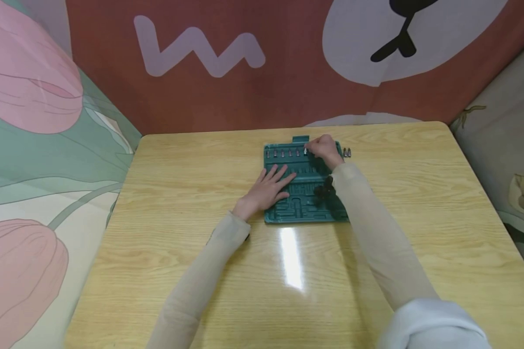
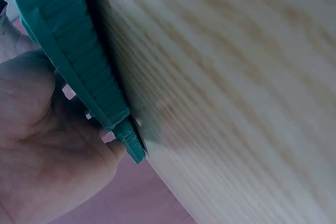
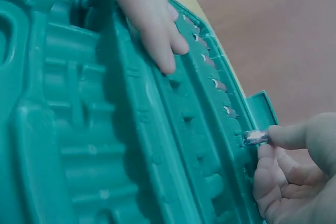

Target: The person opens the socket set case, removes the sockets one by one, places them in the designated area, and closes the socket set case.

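A teal moulded tool case [image 1: 297, 218] lies spread flat on the table, near its far edge. My right hand [image 1: 325, 149] is over the case's far right part, thumb and fingers pinching a small silver socket [image 3: 255, 137] at one slot of the far row. Along that row to the left sit several small metal sockets [image 3: 219, 85]. With fingers spread, my left hand [image 1: 266, 191] rests on the left side of the case. In the left wrist view its palm [image 2: 47, 145] is beside the case's ribbed side wall.
Two more small sockets [image 1: 347, 153] stand on the wooden table [image 1: 179, 194] just right of the case. A tab [image 1: 301, 139] juts from the case's far edge. Behind the table hangs a red-brown printed cloth [image 1: 244, 102], and patterned cloth [image 1: 48, 194] borders the left.
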Tool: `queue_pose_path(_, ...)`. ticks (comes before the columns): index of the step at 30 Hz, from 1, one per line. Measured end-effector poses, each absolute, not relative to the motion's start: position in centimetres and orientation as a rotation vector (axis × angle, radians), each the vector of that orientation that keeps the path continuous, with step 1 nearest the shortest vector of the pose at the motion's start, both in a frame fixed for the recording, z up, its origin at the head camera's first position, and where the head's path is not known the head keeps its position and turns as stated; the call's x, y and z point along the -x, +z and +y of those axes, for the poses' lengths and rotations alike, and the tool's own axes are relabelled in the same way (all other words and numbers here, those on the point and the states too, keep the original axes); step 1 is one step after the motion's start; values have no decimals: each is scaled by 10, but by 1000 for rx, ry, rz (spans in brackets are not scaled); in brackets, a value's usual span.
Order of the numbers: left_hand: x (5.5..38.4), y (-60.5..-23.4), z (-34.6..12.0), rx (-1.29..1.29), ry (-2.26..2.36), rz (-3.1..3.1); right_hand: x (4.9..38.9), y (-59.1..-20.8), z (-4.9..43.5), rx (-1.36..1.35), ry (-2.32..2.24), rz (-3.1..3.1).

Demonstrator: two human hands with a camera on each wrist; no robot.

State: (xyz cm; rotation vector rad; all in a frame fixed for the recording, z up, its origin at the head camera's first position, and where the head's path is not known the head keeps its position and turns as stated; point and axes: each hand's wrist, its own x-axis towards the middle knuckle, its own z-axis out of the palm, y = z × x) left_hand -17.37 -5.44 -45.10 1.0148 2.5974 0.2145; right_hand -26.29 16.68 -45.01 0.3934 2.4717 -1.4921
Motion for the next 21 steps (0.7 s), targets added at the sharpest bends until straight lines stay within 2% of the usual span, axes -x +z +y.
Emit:
queue_pose_path(8, 175, -452, -57, -1012, 222, 2601, 265, -449, 168, -422, -1573, 2378)
queue_pose_path(21, 174, -452, -55, -1011, 210, 2609, 265, -451, 179, -270, -1607, 2346)
